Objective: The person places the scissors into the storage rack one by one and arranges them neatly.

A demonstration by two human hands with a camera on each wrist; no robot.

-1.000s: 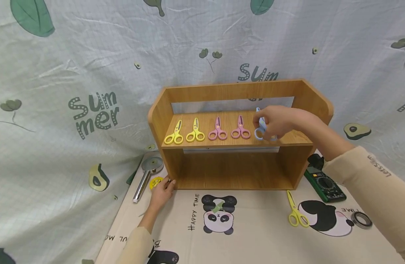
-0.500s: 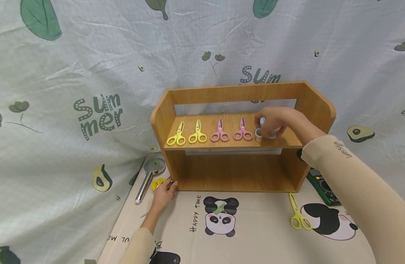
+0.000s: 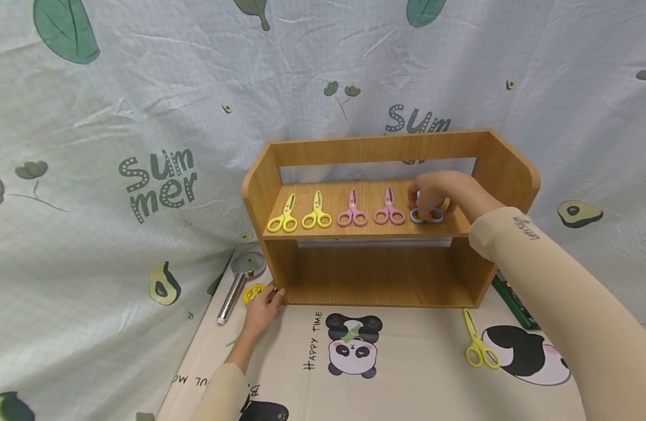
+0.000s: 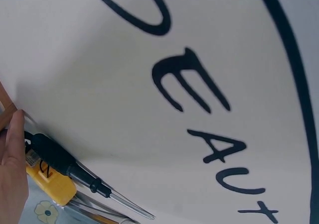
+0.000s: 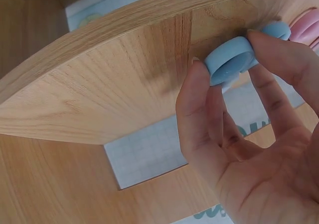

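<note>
Blue-handled scissors (image 3: 428, 216) lie on the upper shelf, right of a row of scissors. My right hand (image 3: 433, 192) covers their blades; in the right wrist view its thumb and fingers pinch one blue handle ring (image 5: 230, 58). Left of it are two pink scissors (image 3: 352, 210) and two yellow scissors (image 3: 283, 215), blades pointing back. My left hand (image 3: 262, 307) touches the lower left front corner of the wooden shelf (image 3: 375, 236). In the left wrist view, my left hand (image 4: 12, 179) has a straight finger against the wood, beside a black-handled tool with a metal shaft (image 4: 60, 157).
Another pair of yellow scissors (image 3: 477, 345) lies on the table before the shelf's right end. A shower head (image 3: 239, 280) and a round yellow object (image 3: 253, 292) are at left. A green-edged multimeter (image 3: 514, 304) is partly hidden behind my right sleeve.
My right hand has lowered the blue scissors onto the upper shelf, and its wrist and sleeve have shifted left. The left hand has stayed at the shelf corner; the head view has shifted slightly.
</note>
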